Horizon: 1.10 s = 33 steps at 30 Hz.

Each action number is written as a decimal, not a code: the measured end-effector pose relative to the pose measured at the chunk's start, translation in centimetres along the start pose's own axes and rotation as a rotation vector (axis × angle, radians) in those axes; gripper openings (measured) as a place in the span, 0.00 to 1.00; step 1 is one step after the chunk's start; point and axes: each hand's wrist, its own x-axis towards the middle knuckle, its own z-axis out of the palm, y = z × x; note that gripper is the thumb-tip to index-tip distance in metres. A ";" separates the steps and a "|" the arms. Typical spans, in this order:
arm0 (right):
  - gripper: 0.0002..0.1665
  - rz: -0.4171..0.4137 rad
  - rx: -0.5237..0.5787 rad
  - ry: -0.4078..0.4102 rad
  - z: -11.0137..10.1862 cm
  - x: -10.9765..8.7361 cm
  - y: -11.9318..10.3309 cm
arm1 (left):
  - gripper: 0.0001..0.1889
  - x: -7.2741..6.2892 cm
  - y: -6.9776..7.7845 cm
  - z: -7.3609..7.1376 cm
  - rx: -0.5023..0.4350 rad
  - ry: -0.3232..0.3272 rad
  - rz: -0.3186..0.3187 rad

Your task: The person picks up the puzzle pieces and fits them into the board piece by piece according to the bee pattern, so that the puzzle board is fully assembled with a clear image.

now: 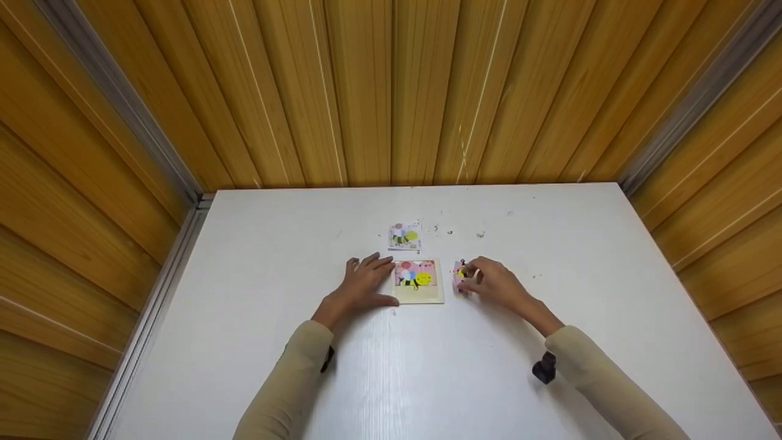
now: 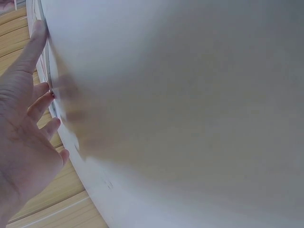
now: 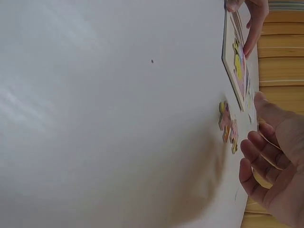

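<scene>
A square wooden jigsaw puzzle board (image 1: 421, 296) lies on the white table, its upper part filled with a bee picture and a pale bare strip below. My left hand (image 1: 365, 284) rests along the board's left edge, fingers spread, thumb at the lower corner. To the right of the board, several loose puzzle pieces (image 3: 225, 118), pink and yellow, lie in a small cluster. Over them is my right hand (image 1: 493, 282), with thumb and fingers bent and apart. Nothing shows pinched between them in the right wrist view. Its fingers hide part of the cluster in the head view.
Beyond the board lies a square picture card (image 1: 404, 236) with the same bee design. Small dark specks or marks (image 1: 450, 232) dot the far part of the table (image 1: 281, 244). Wood-patterned walls (image 1: 366, 91) stand behind and at both sides.
</scene>
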 end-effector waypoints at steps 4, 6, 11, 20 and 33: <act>0.18 -0.031 0.009 -0.016 0.7 0.7 -1.2 | 0.48 0.1 0.0 0.0 0.019 -0.010 -0.012; 0.19 -0.043 0.016 -0.031 1.1 1.0 -1.7 | 0.48 0.1 0.0 0.0 0.019 -0.014 -0.018; 0.18 -0.105 0.038 -0.067 2.4 1.8 -3.1 | 0.48 0.0 0.0 -0.2 0.004 0.004 -0.001; 0.18 -0.168 0.049 -0.082 5.0 2.8 -5.5 | 0.48 0.0 0.1 -0.1 -0.001 0.018 0.018; 0.20 -0.106 0.029 -0.097 7.0 3.5 -6.7 | 0.46 -0.1 -0.2 0.1 0.004 0.026 0.020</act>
